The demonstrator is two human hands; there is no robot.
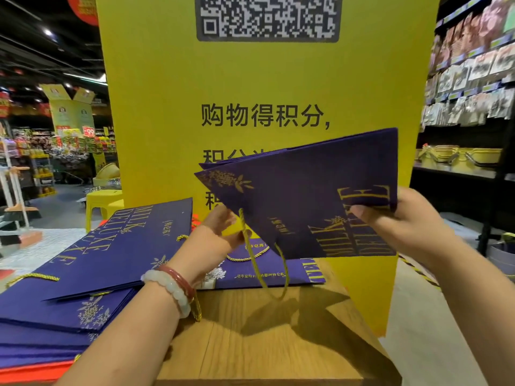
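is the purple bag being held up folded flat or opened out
Folded flat: the purple bag shows panels pressed together, only thin layered edges at its upper left; its gold rope handle hangs loose.

Flat purple gift bag [303, 196] with gold lettering, held tilted above table, cord handles dangling.

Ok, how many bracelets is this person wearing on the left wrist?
2, both on the left wrist: a red bangle and, right beside it on the elbow side, a white beaded bracelet. The wrist's underside is hidden.
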